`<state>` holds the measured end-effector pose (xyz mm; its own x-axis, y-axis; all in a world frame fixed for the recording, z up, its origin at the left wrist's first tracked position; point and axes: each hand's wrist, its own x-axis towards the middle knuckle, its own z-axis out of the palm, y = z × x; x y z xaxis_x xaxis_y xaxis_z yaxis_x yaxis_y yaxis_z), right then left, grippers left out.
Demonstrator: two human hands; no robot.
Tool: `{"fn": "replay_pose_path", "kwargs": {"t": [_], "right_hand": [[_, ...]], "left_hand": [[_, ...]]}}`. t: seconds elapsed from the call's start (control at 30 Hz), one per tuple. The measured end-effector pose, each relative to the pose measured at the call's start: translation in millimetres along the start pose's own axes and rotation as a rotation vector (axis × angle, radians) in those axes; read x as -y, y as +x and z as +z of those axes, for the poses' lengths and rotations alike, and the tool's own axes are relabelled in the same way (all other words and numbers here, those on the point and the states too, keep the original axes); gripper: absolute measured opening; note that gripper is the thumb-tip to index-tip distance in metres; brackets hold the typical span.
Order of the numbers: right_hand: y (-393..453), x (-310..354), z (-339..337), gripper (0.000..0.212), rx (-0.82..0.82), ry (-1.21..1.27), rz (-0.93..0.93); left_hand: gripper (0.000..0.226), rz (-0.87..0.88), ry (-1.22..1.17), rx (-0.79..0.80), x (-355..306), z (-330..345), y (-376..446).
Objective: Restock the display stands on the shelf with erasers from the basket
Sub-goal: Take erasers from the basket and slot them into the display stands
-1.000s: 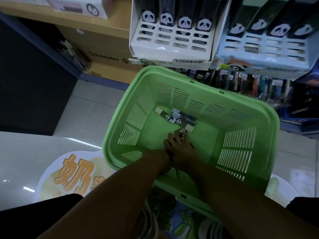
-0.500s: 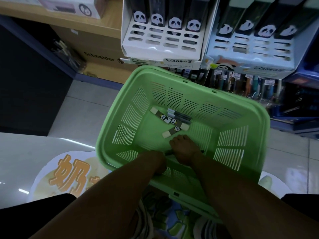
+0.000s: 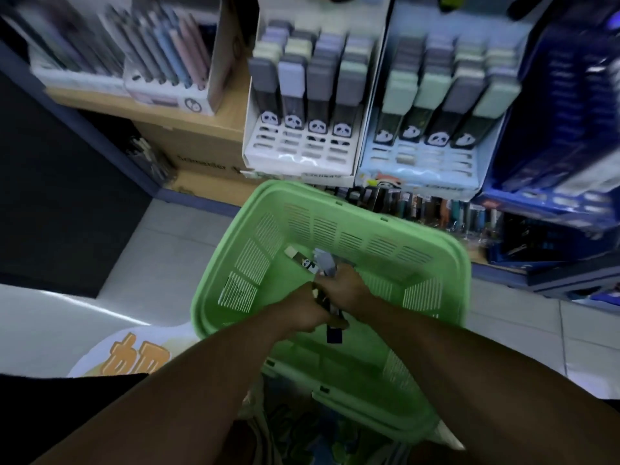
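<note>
Both hands meet over the green basket [image 3: 436, 330]. Left hand [image 3: 302, 310] is curled on a bunch of long erasers [image 3: 330, 317]; right hand [image 3: 345, 285] closes on same bunch, w/ pale ends sticking out. Grip looks loose, so some may slip back down. Beyond, the display stands [image 3: 302, 152] wait; blur suggests a fast move, a bump is possible.

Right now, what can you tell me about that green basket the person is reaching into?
The green basket looks like moulded plastic, rectangular with rounded corners, a thick rim and slotted walls. It sits tilted below the shelf's display stands. A few panda-printed erasers lie at its bottom. Both hands are inside it: the left hand and right hand hold dark erasers between them.
</note>
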<state>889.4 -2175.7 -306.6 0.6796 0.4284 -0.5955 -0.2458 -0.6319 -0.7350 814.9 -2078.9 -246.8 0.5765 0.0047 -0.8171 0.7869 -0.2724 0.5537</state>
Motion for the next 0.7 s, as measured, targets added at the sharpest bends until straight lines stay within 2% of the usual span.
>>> {"fn": "replay_pose_path", "kwargs": {"t": [0.13, 0.23, 0.37, 0.53, 0.7], "right_hand": [[-37, 54, -16, 0.025, -0.069, 0.267, -0.041], [-63, 83, -24, 0.012, -0.155, 0.3, -0.139], [-113, 116, -48, 0.019, -0.201, 0.325, -0.21], [-180, 151, -87, 0.042, -0.235, 0.366, -0.268], [-227, 181, -112, 0.05, -0.33, 0.225, -0.385]], "left_hand": [[0.036, 0.024, -0.398, 0.093, -22, -1, -33], [0.035, 0.125, -0.477, 0.053, -41, -2, -58], [0.025, 0.231, -0.351, -0.053, -69, 4, -103], [0.036, 0.404, -0.204, -0.117, -101, 10, -151], [0.025, 0.625, -0.003, -0.214, -135, 5, -198]]}}
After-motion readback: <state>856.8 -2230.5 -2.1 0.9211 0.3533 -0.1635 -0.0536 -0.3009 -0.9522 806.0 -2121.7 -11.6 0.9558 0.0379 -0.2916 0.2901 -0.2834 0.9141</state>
